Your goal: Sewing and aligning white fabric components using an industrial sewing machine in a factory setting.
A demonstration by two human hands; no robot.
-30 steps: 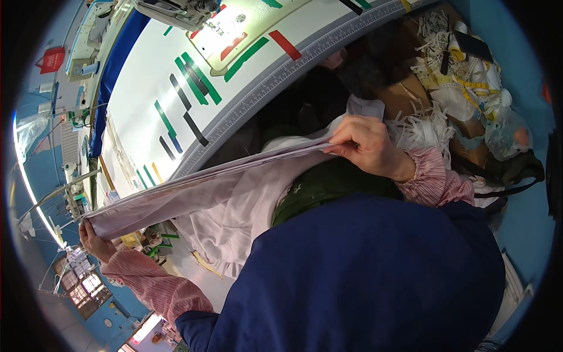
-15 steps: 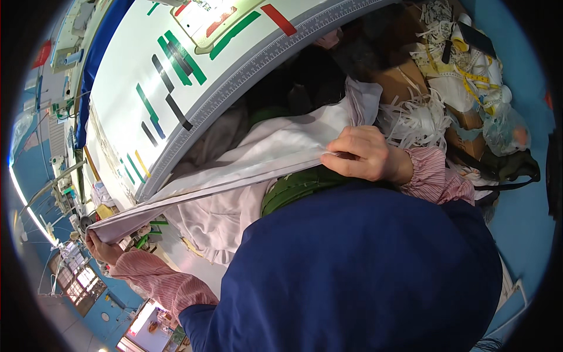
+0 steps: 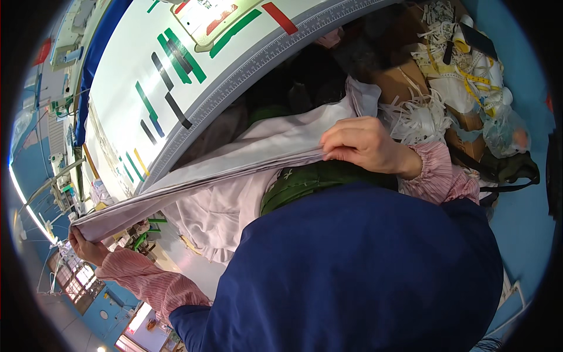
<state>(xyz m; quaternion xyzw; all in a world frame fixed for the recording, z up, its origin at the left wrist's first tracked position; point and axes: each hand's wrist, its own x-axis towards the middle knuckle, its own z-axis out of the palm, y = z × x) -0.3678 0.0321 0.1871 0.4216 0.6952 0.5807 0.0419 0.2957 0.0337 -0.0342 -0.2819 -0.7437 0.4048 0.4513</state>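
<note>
A long pale pinkish-grey piece of fabric (image 3: 258,144) is stretched in front of me, its layered edge running taut from lower left to upper right. At the far left, my left hand (image 3: 88,245) pinches one end of that edge. My right hand (image 3: 359,141) grips the edge nearer the middle, thumb below and fingers above. Past the right hand a folded end of the fabric sticks up. More of the cloth hangs in loose folds below the taut edge, over my lap, where green clothing shows. The fingertips of the left hand are partly hidden by cloth.
A white sewing table (image 3: 126,111) with a ruler strip (image 3: 234,82) along its edge and green, black and red tape stands beyond the fabric. A machine plate (image 3: 205,26) sits on top. To the right lie white fabric strips (image 3: 419,120), a yellow measuring tape (image 3: 469,88) and a dark phone (image 3: 478,41).
My left hand has moved outward to the left and slightly up, pulling the fabric edge longer and straighter. My right hand keeps its grip, its wrist turned a little.
</note>
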